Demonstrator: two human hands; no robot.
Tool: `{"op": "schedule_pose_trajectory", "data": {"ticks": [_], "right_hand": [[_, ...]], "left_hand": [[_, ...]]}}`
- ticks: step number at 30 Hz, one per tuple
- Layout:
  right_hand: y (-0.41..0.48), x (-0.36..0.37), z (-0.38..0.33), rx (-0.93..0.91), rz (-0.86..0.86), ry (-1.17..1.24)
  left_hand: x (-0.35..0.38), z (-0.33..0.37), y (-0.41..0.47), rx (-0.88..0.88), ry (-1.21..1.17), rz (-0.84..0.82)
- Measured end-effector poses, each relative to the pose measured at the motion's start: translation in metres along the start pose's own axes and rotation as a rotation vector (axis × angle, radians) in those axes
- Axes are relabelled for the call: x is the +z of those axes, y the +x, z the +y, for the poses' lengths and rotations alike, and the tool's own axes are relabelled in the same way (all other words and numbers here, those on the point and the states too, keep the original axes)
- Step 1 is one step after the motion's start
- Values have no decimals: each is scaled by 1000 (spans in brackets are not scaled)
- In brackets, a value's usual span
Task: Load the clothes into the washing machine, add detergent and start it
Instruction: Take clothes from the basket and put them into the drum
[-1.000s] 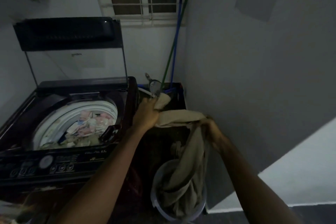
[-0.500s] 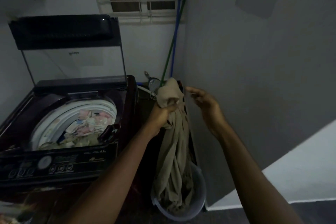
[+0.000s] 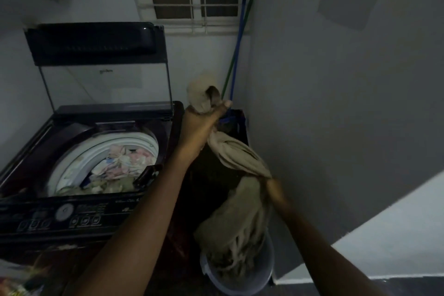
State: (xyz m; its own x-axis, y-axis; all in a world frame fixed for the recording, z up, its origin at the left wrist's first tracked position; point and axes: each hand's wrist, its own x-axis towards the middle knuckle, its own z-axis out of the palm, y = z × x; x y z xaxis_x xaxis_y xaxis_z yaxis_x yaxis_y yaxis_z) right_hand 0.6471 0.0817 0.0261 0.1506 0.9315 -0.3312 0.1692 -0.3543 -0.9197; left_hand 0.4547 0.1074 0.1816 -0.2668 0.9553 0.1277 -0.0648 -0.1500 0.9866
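Beige garment (image 3: 240, 158): long, soft, limp fabric, centre-right of frame, strung from upper centre down to bottom centre, w/ its lower end bunched inside the grey bucket (image 3: 242, 288). Left hand (image 3: 204, 122) is clenched round the top end, a knob of cloth poking above the fist. Right hand (image 3: 274, 187), blurred, appears closed round the mid-length, where the cloth necks down to a tight rope. Handling, as judged: light-to-moderate wt, heavier if damp (cannot tell here). No stiffness, so it will sag and trail wherever unsupported. Not fragile, not slippery; a firm squeeze does no harm. Recommended hold: two pts, top end and mid-length, or gather the hanging tail into one bundle before transfer, since a loose end could snag the bucket rim or drag over the machine's edge. Destination: washing machine (image 3: 84, 218), left half of frame, lid (image 3: 96, 41) raised upright, drum (image 3: 72, 170) already part-filled w/ pale mixed clothes (image 3: 122, 163). Drum opening sits just left of the left forearm, so the swing req'd is short. Mop handles (image 3: 239, 43) lean in the corner behind the left hand; keep the cloth clear of them.
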Motion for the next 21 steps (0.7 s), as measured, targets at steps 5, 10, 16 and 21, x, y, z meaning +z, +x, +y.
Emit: {"op": "schedule_pose_trajectory", "data": {"ticks": [5,10,16,21], "right_hand": [[-6,-15,-88,-193,49,214],[-30,4,-161,-376,-315,216],[-39,-22,-159,-468,-643,406],[-15,-32,-70,-310,-445,-45]], "left_hand": [[-8,-44,-7,-1,710,-350],[14,-61,-28,-148,361,-404],[18,-42,-27,-285,-60,-63],[32,-2,-27,-327,-413,-28]]}}
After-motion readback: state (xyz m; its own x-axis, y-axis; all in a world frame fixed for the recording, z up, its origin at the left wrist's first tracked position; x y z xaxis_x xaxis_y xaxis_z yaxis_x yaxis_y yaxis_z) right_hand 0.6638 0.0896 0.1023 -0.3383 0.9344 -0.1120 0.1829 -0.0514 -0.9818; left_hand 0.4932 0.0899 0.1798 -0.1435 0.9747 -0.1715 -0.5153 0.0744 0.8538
